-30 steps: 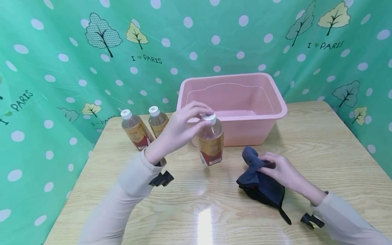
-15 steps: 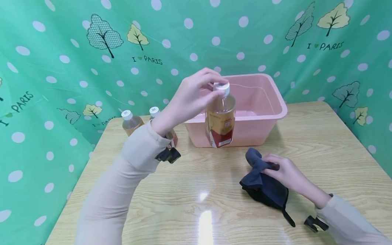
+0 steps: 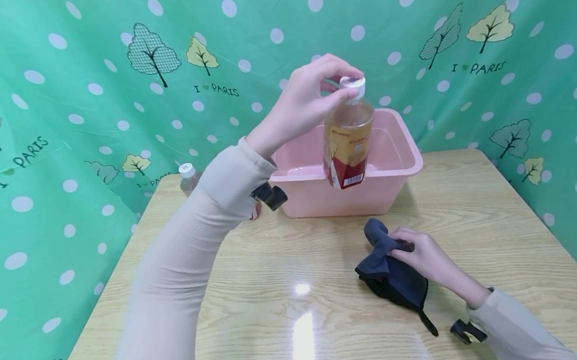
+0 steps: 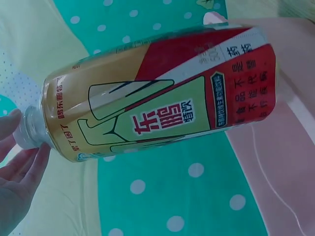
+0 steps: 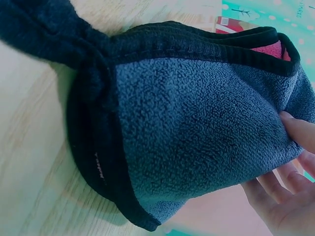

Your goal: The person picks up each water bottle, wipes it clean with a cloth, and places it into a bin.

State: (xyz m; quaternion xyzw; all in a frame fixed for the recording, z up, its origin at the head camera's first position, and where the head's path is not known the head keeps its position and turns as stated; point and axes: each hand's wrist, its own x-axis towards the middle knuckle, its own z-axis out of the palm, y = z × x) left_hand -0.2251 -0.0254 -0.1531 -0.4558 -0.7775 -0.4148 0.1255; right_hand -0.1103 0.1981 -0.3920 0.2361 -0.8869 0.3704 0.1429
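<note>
My left hand (image 3: 313, 94) pinches the white cap of a labelled bottle (image 3: 349, 147), which hangs slightly tilted in front of and above the pink bin's front rim. In the left wrist view, fingers (image 4: 34, 164) hold the cap of this bottle (image 4: 162, 93), whose label is gold and red. My right hand (image 3: 427, 257) pinches a dark grey cloth (image 3: 401, 283) with black edging, lying bunched on the table. The right wrist view shows the cloth (image 5: 197, 123) between thumb and fingers of my right hand (image 5: 290, 191); some red shows at its opening.
A pink bin (image 3: 335, 196) stands at the back middle of the wooden table (image 3: 255, 301). Another bottle (image 3: 188, 177) with a white cap is at the back left, partly behind my left sleeve; a further one is nearly hidden. A green dotted curtain hangs behind.
My left hand has carried the bottle up and to the right, from beside the bin's front to its rim. My right hand and the cloth have shifted slightly right and toward the near edge.
</note>
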